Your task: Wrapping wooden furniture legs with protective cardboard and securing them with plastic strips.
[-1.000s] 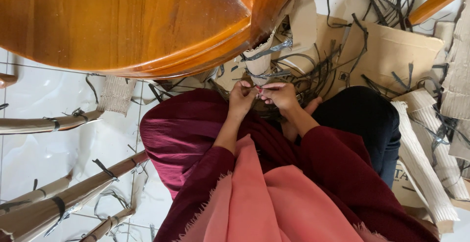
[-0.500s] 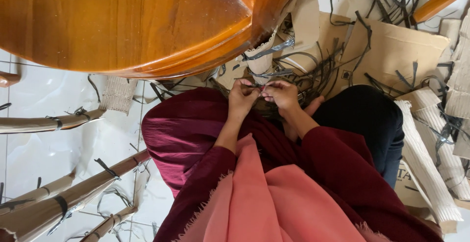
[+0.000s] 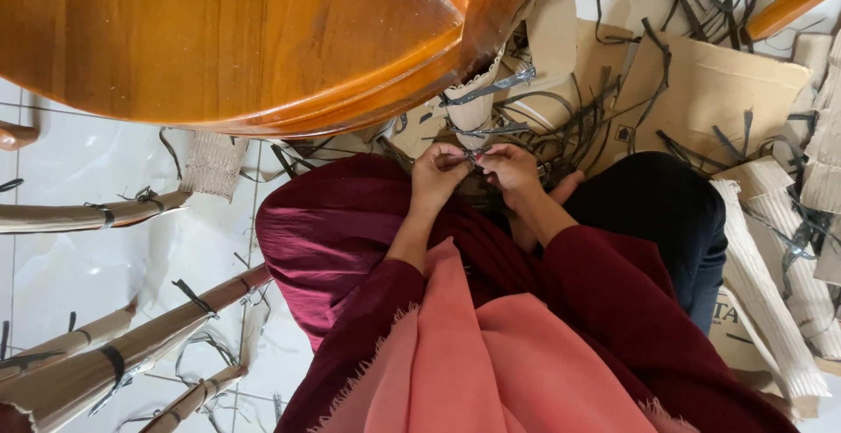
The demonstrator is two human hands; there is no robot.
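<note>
Strapping, a thin dark plastic strip [image 3: 473,158], sits pinched between our two hands just above the lap. Our left hand [image 3: 436,177] has its fingers curled tight on one end; our right hand [image 3: 511,170] nips the other end, fingertips nearly meeting the left's. Just beyond them stands a rolled corrugated cardboard tube [image 3: 471,109], bound with grey straps. Around it lies a tangle of loose dark straps [image 3: 578,126] on flattened cardboard [image 3: 701,91], under the round wooden table [image 3: 219,39].
</note>
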